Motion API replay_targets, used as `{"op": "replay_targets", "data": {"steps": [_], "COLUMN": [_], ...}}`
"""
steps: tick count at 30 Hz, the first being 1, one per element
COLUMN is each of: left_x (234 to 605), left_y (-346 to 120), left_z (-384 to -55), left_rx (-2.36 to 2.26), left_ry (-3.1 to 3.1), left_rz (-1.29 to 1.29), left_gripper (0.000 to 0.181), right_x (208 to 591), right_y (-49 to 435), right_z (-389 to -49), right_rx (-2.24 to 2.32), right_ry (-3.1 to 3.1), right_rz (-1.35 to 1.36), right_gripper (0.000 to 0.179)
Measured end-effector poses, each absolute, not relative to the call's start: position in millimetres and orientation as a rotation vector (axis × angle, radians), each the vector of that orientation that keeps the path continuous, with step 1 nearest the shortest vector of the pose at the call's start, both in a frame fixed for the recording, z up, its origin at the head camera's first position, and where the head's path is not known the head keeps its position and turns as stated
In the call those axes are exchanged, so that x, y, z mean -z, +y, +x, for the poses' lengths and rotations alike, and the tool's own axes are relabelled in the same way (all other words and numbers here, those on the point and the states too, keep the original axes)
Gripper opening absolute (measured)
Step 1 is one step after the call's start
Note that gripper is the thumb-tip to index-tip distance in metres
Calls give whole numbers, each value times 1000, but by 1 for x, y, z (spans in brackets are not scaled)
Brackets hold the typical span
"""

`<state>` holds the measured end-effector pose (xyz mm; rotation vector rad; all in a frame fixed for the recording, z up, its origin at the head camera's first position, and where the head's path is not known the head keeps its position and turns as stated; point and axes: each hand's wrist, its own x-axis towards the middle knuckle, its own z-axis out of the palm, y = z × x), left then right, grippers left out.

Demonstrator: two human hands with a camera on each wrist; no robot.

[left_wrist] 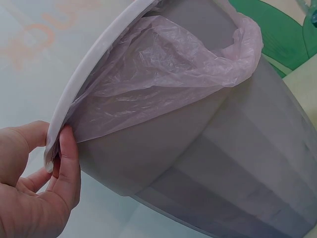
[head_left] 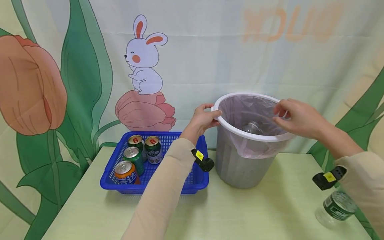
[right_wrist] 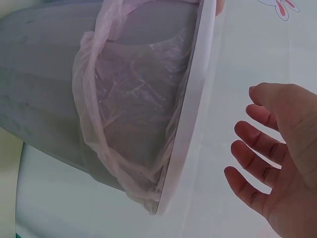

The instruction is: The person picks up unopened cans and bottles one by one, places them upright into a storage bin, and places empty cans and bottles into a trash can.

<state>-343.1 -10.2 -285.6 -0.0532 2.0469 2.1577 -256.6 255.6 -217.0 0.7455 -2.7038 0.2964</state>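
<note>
A grey trash can [head_left: 244, 166] with a white rim ring [head_left: 255, 136] stands on the table, lined with a thin pink plastic bag [head_left: 252, 151] that folds out over the rim. Inside it lies a clear plastic bottle [head_left: 253, 127]. My left hand [head_left: 205, 118] pinches the rim at its left side, thumb on top and fingers beneath, as the left wrist view shows. Above the right part of the rim hovers my right hand [head_left: 300, 118], holding nothing; in the right wrist view its loosely bent fingers [right_wrist: 255, 141] are apart from the rim.
Left of the can sits a blue plastic basket [head_left: 199, 181] with several drink cans, among them an orange can [head_left: 126, 173] and a green can [head_left: 133, 160]. A clear bottle with a green label [head_left: 337, 208] stands at the table's right, near my right forearm. A printed curtain [head_left: 210, 60] hangs behind.
</note>
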Motion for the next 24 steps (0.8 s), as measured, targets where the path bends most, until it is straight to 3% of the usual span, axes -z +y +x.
{"op": "replay_targets", "data": {"steps": [24], "left_x": [285], "left_y": [-11], "left_z": [-343], "left_rx": [-2155], "left_ry": [2039], "left_rz": [-53], "left_gripper": [47], "right_x": [246], "right_y": [281], "right_z": [-214], "right_rx": [-306], "right_ry": [-2569], "right_rz": [680], "right_gripper": [11]}}
